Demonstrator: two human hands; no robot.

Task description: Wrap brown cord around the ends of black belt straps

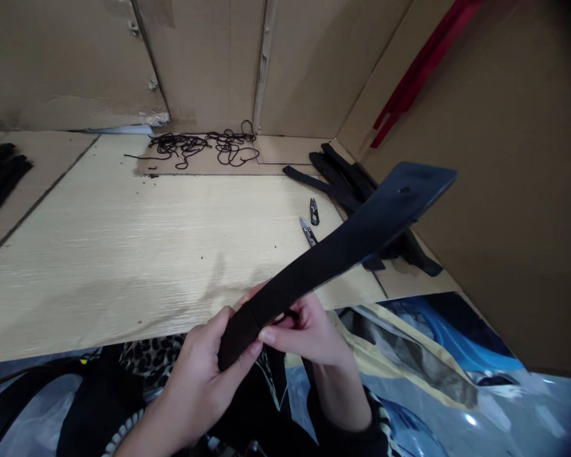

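A long black strap, wide and flat at its far end, rises from my hands toward the upper right. A small hole or mark shows near its wide end. My left hand wraps around the narrow lower end. With thumb and fingers, my right hand pinches the strap's edge just beside the left thumb, and some dark cord seems to lie in its curled fingers. Beyond the strap on the table lie two thread snips, one black and one with pale blades, partly behind the strap.
Tangled dark cords lie along the table's back edge. More black straps are heaped at the right, and dark pieces at the far left. Cardboard walls enclose the back and right; a red strip hangs on the right one.
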